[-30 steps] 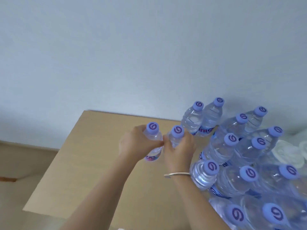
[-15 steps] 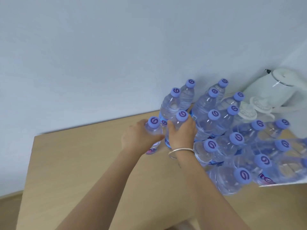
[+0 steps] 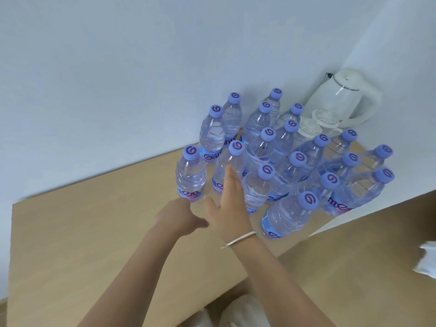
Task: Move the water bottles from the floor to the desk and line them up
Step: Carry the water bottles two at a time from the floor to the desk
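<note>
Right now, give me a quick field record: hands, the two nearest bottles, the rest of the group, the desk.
left hand: open, empty, just short of the leftmost bottle
right hand: open, fingers flat, in front of the second bottle
both bottles: upright on the desk
other bottles: clustered upright, rows loose
kettle: white, back corner

Legible markings are confined to the water bottles (image 3: 278, 161) on the desk (image 3: 94, 244).

Caps: each purple cap (image 3: 191, 152) carries a dark swirl mark resembling a "G" or "6".

Labels: blue bands with purple-pink lettering, all partly wrapped out of sight. The bottle at 10 o'clock of the cluster (image 3: 211, 135) reads "Gam". The leftmost bottle (image 3: 190, 177) reads "mer" or similar. The nearest bottle, at 6 o'clock (image 3: 286, 217), shows only "Ga". No full brand name can be read.
</note>
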